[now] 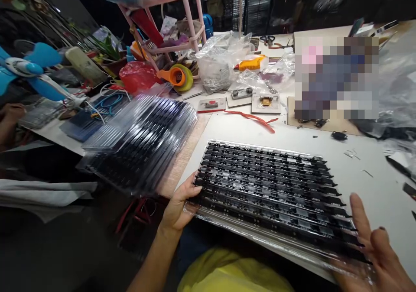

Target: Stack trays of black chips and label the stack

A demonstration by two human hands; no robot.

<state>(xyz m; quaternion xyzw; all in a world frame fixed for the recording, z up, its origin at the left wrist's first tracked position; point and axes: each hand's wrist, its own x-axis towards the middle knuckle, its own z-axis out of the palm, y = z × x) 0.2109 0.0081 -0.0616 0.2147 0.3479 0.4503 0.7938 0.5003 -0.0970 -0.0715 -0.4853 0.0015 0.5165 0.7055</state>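
A clear plastic tray [260, 235] filled with rows of black parts [266, 183] lies tilted over the near edge of the white work surface. My left hand [182, 201] grips its left edge, thumb on top. At the tray's right end is my right hand [373, 244], with its index finger raised and spread from the thumb; its lower part shows blurred through the clear rim, and the palm supports that corner. To the left stands a stack of similar clear trays [139, 140] with dark parts inside.
Red strips [250, 116] and small metal pieces on boards [265, 103] lie behind the tray. Further back are plastic bags [216, 66], an orange tape roll [177, 76] and a pink rack [186, 14]. A blue fan [27, 69] stands at left, near another person's hand.
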